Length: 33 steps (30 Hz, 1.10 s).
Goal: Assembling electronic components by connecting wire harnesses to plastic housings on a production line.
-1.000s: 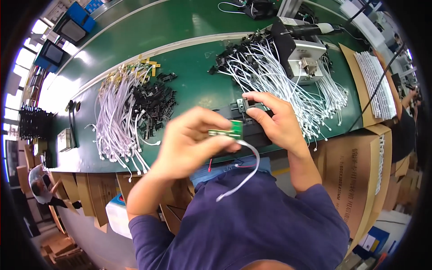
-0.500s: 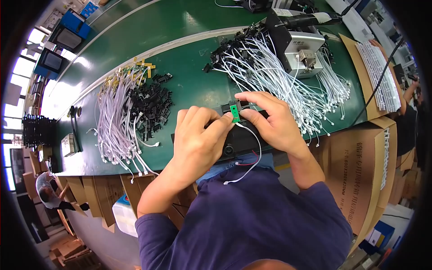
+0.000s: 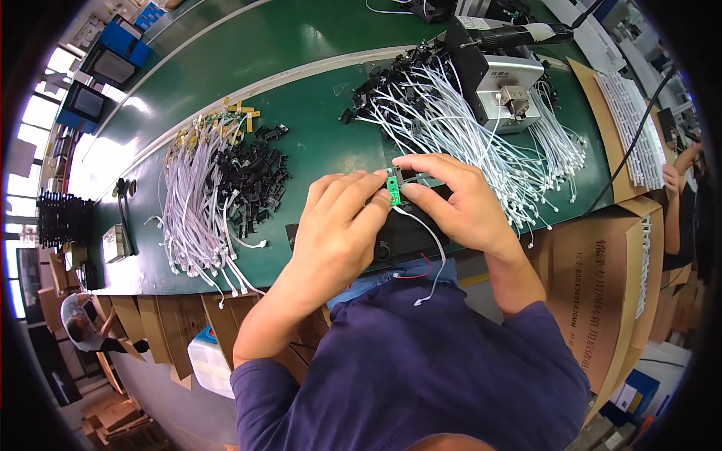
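Observation:
Between my hands is a small green circuit board [image 3: 394, 192], with a white cable [image 3: 427, 225] trailing from its near end toward my lap. My left hand [image 3: 338, 218] is closed on the board's left side, fingertips pressed along it. From the other side my right hand [image 3: 455, 203] pinches at the board's right edge, thumb and index finger against it. A dark part shows at the board's far end, mostly covered by my fingers. Below them sits a black fixture [image 3: 383, 244] at the bench's near edge.
To the left lie a bundle of white cables [image 3: 192, 203] and a heap of black plastic parts [image 3: 252, 177]. More white cables with black parts [image 3: 444, 128] spread at the right, beside a metal-fronted machine [image 3: 504, 83] and an electric screwdriver [image 3: 519, 34]. A cardboard box [image 3: 579, 286] stands at right.
My left fingers have stretched forward along the board, which now stands straighter. The cable's loose end has swung right. At far right, another person's arm has moved.

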Available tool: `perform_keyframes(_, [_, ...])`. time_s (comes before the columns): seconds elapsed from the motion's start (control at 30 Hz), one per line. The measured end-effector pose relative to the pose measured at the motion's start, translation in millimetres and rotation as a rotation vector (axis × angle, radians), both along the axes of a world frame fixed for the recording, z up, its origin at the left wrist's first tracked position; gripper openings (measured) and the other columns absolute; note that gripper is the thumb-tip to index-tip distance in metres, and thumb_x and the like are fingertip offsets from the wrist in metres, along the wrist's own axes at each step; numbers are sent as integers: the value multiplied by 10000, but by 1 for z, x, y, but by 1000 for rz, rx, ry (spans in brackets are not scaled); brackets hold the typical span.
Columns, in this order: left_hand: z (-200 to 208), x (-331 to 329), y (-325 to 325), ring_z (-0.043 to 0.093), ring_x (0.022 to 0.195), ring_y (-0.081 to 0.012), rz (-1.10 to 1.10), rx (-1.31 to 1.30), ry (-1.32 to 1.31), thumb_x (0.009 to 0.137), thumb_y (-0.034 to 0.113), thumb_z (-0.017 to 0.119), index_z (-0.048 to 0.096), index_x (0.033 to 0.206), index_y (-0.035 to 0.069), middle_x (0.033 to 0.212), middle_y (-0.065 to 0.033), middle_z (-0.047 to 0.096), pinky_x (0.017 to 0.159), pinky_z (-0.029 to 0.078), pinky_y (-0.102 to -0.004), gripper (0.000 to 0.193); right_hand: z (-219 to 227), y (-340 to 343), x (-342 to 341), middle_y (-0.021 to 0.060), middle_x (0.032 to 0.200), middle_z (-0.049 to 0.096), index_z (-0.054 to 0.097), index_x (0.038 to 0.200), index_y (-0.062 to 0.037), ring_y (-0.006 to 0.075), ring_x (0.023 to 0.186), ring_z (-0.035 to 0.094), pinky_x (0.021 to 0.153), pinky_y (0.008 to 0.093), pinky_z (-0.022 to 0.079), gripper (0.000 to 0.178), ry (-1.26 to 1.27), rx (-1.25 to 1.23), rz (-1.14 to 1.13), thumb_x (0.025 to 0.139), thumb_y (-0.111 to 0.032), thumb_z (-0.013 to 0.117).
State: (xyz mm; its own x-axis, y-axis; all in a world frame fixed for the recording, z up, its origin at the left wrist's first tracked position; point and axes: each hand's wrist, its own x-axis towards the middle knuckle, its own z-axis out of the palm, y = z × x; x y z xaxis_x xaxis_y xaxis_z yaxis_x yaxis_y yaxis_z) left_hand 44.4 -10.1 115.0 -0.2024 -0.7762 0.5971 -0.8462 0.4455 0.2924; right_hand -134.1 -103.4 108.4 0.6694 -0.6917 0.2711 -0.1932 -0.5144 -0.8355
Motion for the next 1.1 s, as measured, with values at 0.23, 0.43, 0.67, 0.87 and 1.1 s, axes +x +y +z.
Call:
perform_keyframes(0.23, [-7, 0, -1, 579, 832, -245, 23, -121, -73, 701, 49, 636, 643, 927, 3, 868, -83, 581, 760, 441, -399, 230, 0, -2, 0, 155, 1068, 670, 640, 1130, -7, 279, 962, 660, 835, 335, 506, 300, -4, -11, 0, 840, -81, 660])
perform_keyframes(0.43, [1, 3, 2, 547, 792, -231, -2, -17, -98, 704, 38, 636, 648, 928, 14, 861, -67, 543, 726, 412, -369, 226, 1, -1, 1, 154, 1065, 671, 641, 1130, -9, 278, 957, 661, 828, 329, 505, 299, -9, -15, -4, 839, -75, 657])
perform_keyframes(0.67, [8, 7, -1, 566, 808, -277, -25, 74, -28, 722, -15, 692, 647, 945, -5, 895, -98, 580, 724, 449, -373, 228, -2, -3, 2, 160, 1076, 669, 638, 1140, -13, 281, 965, 659, 830, 335, 509, 310, 25, -14, -13, 837, -74, 659])
perform_keyframes(0.87, [7, 7, -5, 617, 1013, -324, -77, 86, -56, 749, -27, 658, 626, 989, -12, 1117, -154, 624, 825, 477, -398, 242, 6, -10, -5, 155, 1093, 662, 635, 1147, -6, 272, 998, 648, 862, 330, 500, 314, 35, -10, 30, 840, -68, 658])
perform_keyframes(1.1, [10, 5, -4, 621, 966, -327, -77, 58, -13, 723, -40, 635, 629, 946, -21, 1071, -158, 636, 812, 475, -401, 223, 0, -152, -60, 184, 1316, 530, 453, 1335, 95, 245, 1226, 491, 1028, 346, 367, 767, -338, -222, -1072, 818, -392, 743])
